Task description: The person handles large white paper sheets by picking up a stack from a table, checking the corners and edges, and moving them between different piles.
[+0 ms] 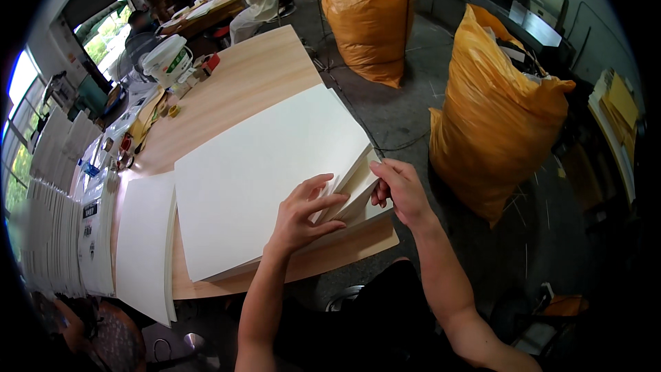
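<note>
A wide stack of large white sheets (pixel 268 172) lies on the wooden table in front of me. Its near right corner is lifted and fanned, so that several layers show apart. My left hand (pixel 308 210) rests at that raised edge, fingers spread, the fingertips touching the upper sheets. At the corner itself, my right hand (pixel 399 189) pinches white sheets between thumb and curled fingers. How many layers it grips is hidden.
A smaller white stack (pixel 144 234) lies to the left, beside tall piles of packed sheets (pixel 51 234). Farther back on the table (pixel 255 62) stands a white bucket (pixel 167 60). Two large orange sacks, one near (pixel 492 117) and one far (pixel 365 21), stand on the right floor. People sit at the back.
</note>
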The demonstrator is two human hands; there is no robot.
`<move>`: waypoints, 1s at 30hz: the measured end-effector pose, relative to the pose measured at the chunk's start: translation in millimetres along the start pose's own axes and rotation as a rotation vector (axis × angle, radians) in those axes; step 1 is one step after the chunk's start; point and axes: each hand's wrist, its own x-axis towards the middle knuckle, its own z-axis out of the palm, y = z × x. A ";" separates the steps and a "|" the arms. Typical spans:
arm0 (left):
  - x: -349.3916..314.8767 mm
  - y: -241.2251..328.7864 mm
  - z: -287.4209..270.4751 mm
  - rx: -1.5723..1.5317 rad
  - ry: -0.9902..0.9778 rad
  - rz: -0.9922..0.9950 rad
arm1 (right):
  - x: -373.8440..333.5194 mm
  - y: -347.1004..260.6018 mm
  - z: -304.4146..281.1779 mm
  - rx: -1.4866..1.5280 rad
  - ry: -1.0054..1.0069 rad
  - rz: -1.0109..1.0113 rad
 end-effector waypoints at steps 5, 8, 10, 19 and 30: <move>-4.0 -5.9 -2.5 0.017 0.011 -0.011 | -4.6 2.8 -0.5 -0.122 0.025 -0.059; -2.9 -0.6 5.8 -0.076 0.164 -0.003 | -2.3 20.9 2.7 -0.657 0.183 -0.382; -2.7 1.7 4.2 -0.072 0.112 -0.020 | -1.7 21.9 12.0 -0.793 0.240 -0.401; -2.3 3.6 2.1 0.030 0.022 0.035 | 1.8 2.5 6.9 0.072 -0.024 -0.013; -5.5 -1.0 11.6 -0.069 0.213 -0.023 | -1.6 19.5 10.0 -0.564 0.159 -0.295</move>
